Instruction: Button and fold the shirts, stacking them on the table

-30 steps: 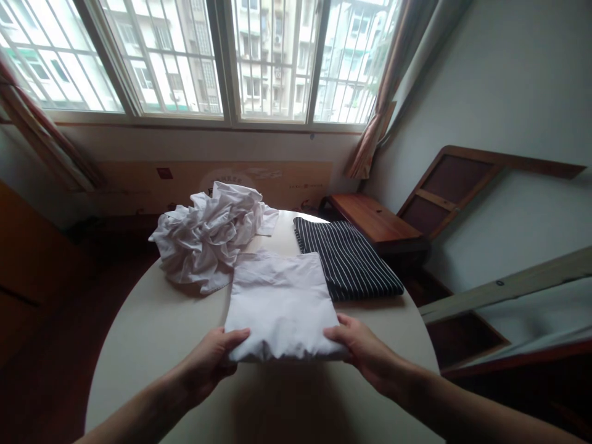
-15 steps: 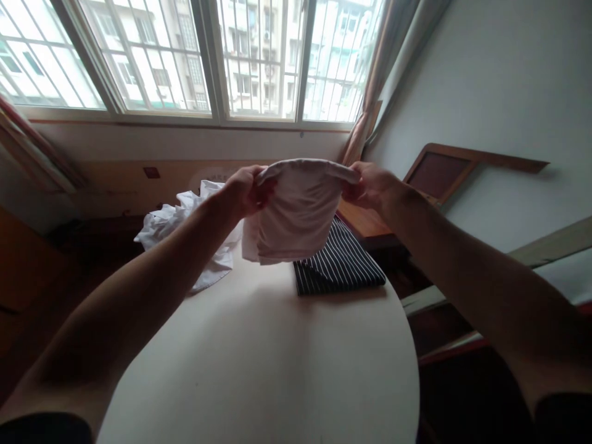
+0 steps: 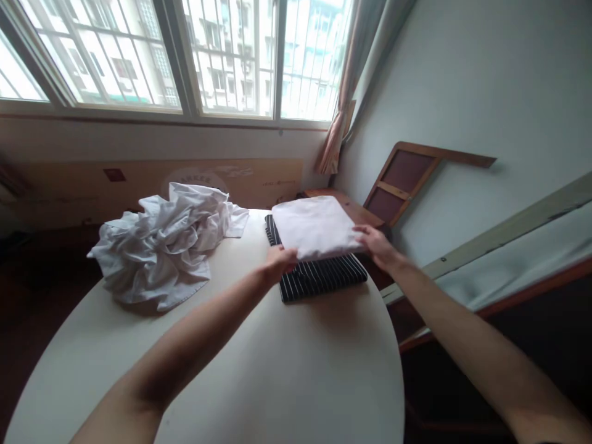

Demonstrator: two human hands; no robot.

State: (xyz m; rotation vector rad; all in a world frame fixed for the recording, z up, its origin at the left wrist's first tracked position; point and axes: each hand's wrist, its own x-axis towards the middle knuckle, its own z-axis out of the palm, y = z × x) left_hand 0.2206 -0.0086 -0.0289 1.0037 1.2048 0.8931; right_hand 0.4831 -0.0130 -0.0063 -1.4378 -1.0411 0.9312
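Observation:
A folded white cloth (image 3: 317, 227) lies nearly flat over a folded black cloth with white stripes (image 3: 324, 277), whose near part and left edge show. My left hand (image 3: 280, 260) is closed on the white cloth's near left corner. At its right edge, my right hand (image 3: 374, 242) pinches the same cloth between thumb and fingers. Whether the white cloth fully rests on the striped one is hard to tell. To the left, a crumpled heap of white fabric (image 3: 161, 246) sits on the round white table (image 3: 277, 370).
Behind the table stand a long cardboard panel (image 3: 259, 179) and barred windows. A small wooden surface (image 3: 345, 206) and a brown wooden frame (image 3: 402, 179) are at the back right. A pale rail (image 3: 509, 225) runs along the right.
Both hands have lowered the white cloth from upright in the air to nearly flat over the striped cloth. The view has shifted, so more of the crumpled heap shows.

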